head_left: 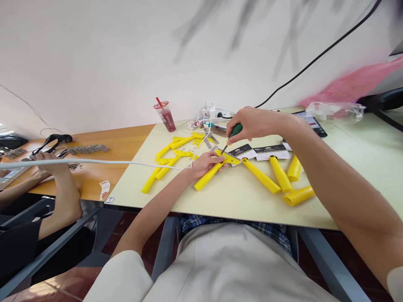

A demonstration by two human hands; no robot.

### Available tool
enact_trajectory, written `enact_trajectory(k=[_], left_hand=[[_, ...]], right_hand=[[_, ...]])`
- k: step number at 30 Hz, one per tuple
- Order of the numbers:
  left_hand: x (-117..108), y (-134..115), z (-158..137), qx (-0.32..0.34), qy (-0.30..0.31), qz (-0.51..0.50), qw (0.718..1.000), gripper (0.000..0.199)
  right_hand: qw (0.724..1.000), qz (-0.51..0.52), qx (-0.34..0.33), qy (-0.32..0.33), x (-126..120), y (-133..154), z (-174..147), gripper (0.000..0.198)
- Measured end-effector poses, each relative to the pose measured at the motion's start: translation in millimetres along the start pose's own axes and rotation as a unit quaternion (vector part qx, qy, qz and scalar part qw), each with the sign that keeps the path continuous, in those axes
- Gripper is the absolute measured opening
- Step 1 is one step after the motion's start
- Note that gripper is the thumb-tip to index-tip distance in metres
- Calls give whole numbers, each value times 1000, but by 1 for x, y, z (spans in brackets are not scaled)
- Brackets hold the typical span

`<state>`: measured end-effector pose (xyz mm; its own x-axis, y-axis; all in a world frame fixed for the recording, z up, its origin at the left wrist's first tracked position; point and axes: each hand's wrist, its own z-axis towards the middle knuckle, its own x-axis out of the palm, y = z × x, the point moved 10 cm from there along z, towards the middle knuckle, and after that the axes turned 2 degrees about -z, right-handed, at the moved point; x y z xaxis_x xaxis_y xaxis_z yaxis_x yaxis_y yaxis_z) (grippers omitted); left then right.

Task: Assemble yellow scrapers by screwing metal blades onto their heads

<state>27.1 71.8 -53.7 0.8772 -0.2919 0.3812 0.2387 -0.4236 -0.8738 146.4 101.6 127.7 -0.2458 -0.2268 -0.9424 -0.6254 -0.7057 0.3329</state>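
Observation:
My left hand (205,163) is closed around the head of a yellow scraper (208,176), whose handle points down and left toward me. A metal blade edge shows along the scraper's head. My right hand (242,121) grips a screwdriver (235,131) by its green handle, held tilted from above. Its shaft meets the scraper head beside my left fingertips; the exact contact is too small to make out. Left of my hands lie several more yellow scrapers (166,167), with small dark screws scattered among them. To the right are loose yellow handles (261,176).
Black-and-white packaging cards (271,152) lie behind the handles. Along the wall stand a drink cup (165,116) and a power strip (209,112). A white cable (141,162) crosses in front on the left. A tablet (315,124) lies at right; another person's hand (52,164) works at the left table.

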Motion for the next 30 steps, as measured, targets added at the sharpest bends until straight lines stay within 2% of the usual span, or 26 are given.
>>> enact_trajectory(k=[4,14,21,26,30], left_hand=[[-1,2,2,-4,4,-2,1000,25],[1,3,0,-4,-8,-2,1000,19],[1,1,0,4,-14,-21,1000,18],[1,0,0,12,-29,-40,999,17],[1,0,-1,26,-43,-66,997,20]], right_hand=[[1000,-3,2,3,3,7,0,28],[999,-23,-25,-31,-2,50,-3,23],[998,-4,-47,-34,11,49,3,31],[995,-23,-76,-67,13,45,11,39],[990,-50,-81,-105,9,47,13,37]])
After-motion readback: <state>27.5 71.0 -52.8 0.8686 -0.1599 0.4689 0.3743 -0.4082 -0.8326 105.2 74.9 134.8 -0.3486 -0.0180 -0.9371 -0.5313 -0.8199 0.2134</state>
